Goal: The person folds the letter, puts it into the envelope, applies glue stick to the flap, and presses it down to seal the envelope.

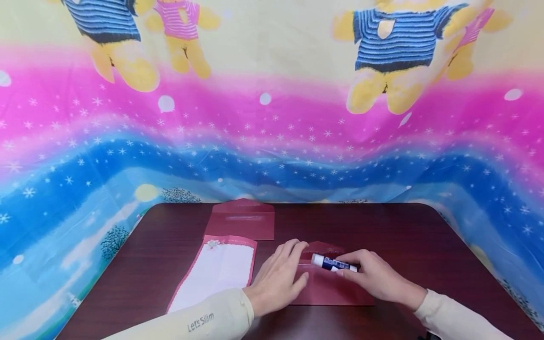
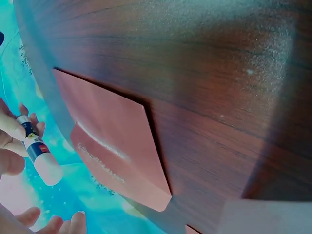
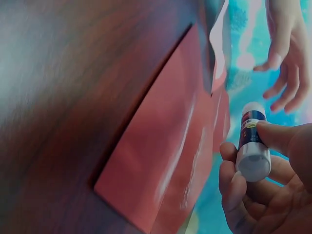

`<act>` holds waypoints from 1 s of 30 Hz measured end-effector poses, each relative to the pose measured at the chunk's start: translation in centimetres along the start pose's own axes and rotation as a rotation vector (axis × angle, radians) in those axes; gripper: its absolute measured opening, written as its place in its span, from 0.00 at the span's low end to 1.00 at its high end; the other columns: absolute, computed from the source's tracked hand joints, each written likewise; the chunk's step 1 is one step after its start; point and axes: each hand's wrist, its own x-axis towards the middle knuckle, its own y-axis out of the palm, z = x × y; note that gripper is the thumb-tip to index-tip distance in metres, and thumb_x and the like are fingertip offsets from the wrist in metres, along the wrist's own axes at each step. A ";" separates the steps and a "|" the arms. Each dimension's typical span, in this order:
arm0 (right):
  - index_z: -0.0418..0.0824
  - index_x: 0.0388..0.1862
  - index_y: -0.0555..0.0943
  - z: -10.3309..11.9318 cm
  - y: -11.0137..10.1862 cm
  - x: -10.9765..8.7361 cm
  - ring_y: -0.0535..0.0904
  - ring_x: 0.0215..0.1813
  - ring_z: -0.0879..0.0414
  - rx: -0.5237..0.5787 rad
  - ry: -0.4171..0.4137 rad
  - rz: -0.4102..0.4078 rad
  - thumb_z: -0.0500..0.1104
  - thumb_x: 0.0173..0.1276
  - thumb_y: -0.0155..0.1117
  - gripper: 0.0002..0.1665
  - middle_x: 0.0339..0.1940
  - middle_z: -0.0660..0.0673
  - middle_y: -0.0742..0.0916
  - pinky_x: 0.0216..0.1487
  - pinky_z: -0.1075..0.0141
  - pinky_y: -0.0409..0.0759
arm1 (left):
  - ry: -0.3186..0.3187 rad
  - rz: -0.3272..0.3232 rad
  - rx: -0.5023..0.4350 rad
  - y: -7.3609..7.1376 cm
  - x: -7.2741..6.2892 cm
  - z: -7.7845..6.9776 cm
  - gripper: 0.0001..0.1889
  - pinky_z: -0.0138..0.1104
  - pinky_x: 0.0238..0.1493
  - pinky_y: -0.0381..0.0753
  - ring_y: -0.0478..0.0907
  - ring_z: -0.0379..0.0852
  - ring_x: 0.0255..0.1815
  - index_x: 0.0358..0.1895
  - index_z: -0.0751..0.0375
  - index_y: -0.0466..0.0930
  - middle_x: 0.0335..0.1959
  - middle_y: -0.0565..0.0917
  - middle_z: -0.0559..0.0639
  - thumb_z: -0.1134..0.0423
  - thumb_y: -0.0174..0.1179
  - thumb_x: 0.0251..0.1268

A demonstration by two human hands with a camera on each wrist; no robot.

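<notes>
My right hand (image 1: 378,276) holds a glue stick (image 1: 333,263) between thumb and fingers, above a red envelope (image 1: 335,290). The stick has a dark blue label and white ends; its left end, in the head view, looks capped. My left hand (image 1: 278,276) hovers over the envelope's left side, fingers extended and holding nothing. In the right wrist view the envelope (image 3: 156,122) lies flat with its flap unfolded, and shiny whitish streaks run along the flap and near the fold. Part of the envelope is hidden by my hands in the head view.
A white sheet with a red border (image 1: 216,274) lies left of the envelope, partly under my left sleeve. Behind it a second red envelope (image 1: 242,226) has its flap up, near the far edge of the dark wooden table (image 1: 382,226). A printed curtain (image 1: 272,141) hangs behind.
</notes>
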 end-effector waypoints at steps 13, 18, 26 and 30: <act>0.49 0.57 0.86 2.2 1.3 0.0 0.71 0.23 0.68 0.087 -0.105 0.103 0.52 0.72 0.65 0.18 0.44 0.52 0.89 0.22 0.71 0.74 | 0.087 0.154 0.040 -0.4 0.3 -0.5 0.19 0.28 0.45 0.78 0.78 0.34 0.41 0.56 0.50 0.80 0.44 0.86 0.41 0.48 0.66 0.67; 0.51 0.56 0.86 2.8 1.6 0.1 0.69 0.21 0.70 0.126 -0.140 0.137 0.52 0.73 0.64 0.17 0.44 0.53 0.90 0.21 0.72 0.73 | 0.136 0.193 0.075 -0.5 0.4 -0.8 0.17 0.28 0.42 0.80 0.78 0.33 0.35 0.52 0.50 0.80 0.38 0.85 0.41 0.47 0.66 0.66; 0.51 0.52 0.87 3.5 1.9 0.3 0.74 0.25 0.71 0.141 -0.175 0.158 0.51 0.75 0.63 0.13 0.44 0.55 0.91 0.29 0.72 0.77 | 0.224 0.248 0.188 -0.6 0.4 -1.2 0.13 0.27 0.45 0.82 0.77 0.34 0.37 0.52 0.51 0.78 0.40 0.83 0.42 0.51 0.63 0.70; 0.50 0.49 0.87 3.5 2.1 0.2 0.76 0.29 0.72 0.132 -0.224 0.186 0.51 0.74 0.64 0.11 0.39 0.53 0.90 0.31 0.72 0.80 | 0.325 0.283 0.281 -0.7 0.5 -0.6 0.11 0.24 0.38 0.78 0.74 0.33 0.35 0.48 0.48 0.73 0.38 0.81 0.41 0.48 0.58 0.74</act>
